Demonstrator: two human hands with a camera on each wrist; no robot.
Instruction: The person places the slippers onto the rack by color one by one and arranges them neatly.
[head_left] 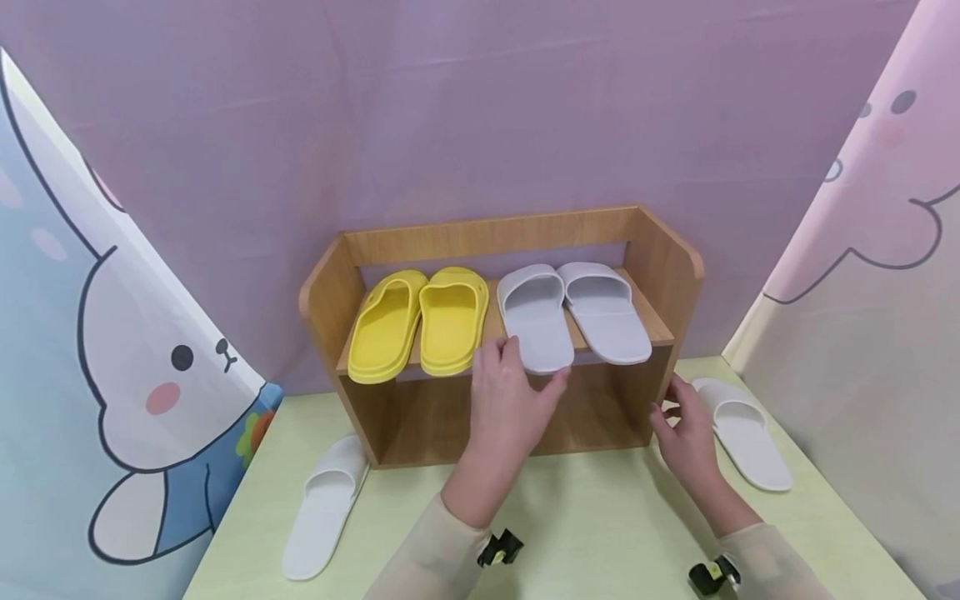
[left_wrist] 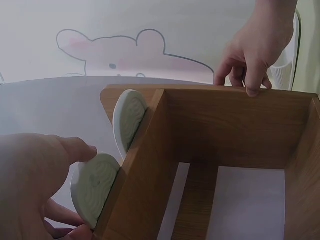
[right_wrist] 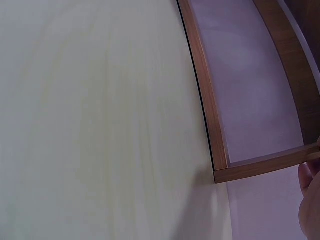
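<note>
A small wooden shoe rack [head_left: 491,225] stands against the back wall. On its upper shelf are a yellow pair of slippers [head_left: 453,321] at the left and a pale grey pair at the right. My left hand [head_left: 510,408] holds the toe end of the left grey slipper [head_left: 534,321], thumb on one side and fingers on the other; the left wrist view shows that slipper's sole end [left_wrist: 96,187] between them. The other grey slipper [head_left: 609,317] lies beside it, untouched. My right hand [head_left: 688,433] grips the front edge of the rack's right side panel [left_wrist: 210,92].
One white slipper [head_left: 322,512] lies on the pale table [head_left: 585,533] left of the rack, another white slipper [head_left: 750,437] right of it. The lower compartment [head_left: 442,417] of the rack is open at the front. Cloth with cartoon figures hangs on both sides.
</note>
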